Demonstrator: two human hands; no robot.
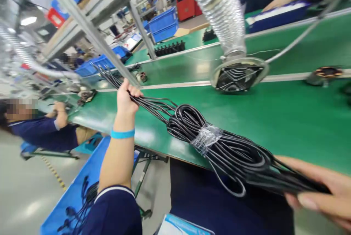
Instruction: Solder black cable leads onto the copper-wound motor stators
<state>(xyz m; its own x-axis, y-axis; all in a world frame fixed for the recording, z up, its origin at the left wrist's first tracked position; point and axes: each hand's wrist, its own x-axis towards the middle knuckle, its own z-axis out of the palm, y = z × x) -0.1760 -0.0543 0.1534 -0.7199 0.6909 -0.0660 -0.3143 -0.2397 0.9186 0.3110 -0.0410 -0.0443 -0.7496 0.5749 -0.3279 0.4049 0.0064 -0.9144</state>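
A bundle of black cables (219, 147) stretches across the near edge of the green conveyor belt (287, 118), wrapped at its middle with clear plastic (205, 138). My left hand (126, 97) is raised and closed around the loose cable ends, which fan out up and to the left. My right hand (323, 191), at the lower right corner, is closed on the other end of the coiled bundle. A blue band sits on my left wrist.
A round fan on a silver flexible duct (238, 74) stands on the belt beyond the bundle. Metal frame posts (90, 32) rise at the left. A blue bin (74, 194) with black cables lies below left. Another person sits at left; another's arm rests at top right.
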